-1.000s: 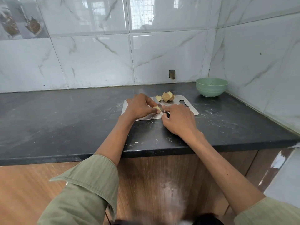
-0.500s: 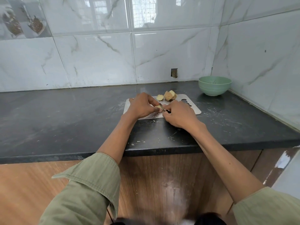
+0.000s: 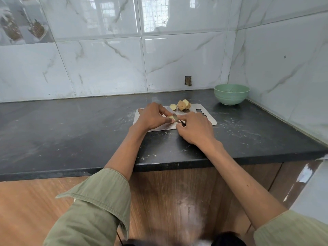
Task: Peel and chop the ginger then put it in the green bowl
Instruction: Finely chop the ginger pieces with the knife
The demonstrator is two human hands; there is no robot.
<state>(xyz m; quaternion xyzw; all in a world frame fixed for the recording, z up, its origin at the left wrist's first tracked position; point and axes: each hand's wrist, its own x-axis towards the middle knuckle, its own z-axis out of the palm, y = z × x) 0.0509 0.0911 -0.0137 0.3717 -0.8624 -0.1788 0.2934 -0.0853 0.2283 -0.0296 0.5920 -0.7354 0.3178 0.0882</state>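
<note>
Head view is looking down on a dark stone countertop [image 3: 71,132] where a person is working with both hands over a metal cutting board [image 3: 204,116]. The left hand [image 3: 152,116] is resting on the board with its fingers curled, and it is pinching a small pale ginger piece [image 3: 170,118] between thumb and fingertips. The right hand [image 3: 195,129] is sitting just beside it, its fingers wrapped around a small knife [image 3: 177,119]; the index finger is lying stretched along the top toward the left hand. The short silver blade is touching the held ginger piece, while the dark handle is showing only a little under the right hand. More ginger chunks [image 3: 182,105] are lying at the far edge of the board, some yellow where cut and some with brown skin on them. The green bowl [image 3: 231,94] is standing on the countertop near the corner of the tiled wall [image 3: 106,68], to the right of the board and well apart from the hands. Olive sleeves [image 3: 99,201] are covering both upper arms, rolled back from the forearms.
</note>
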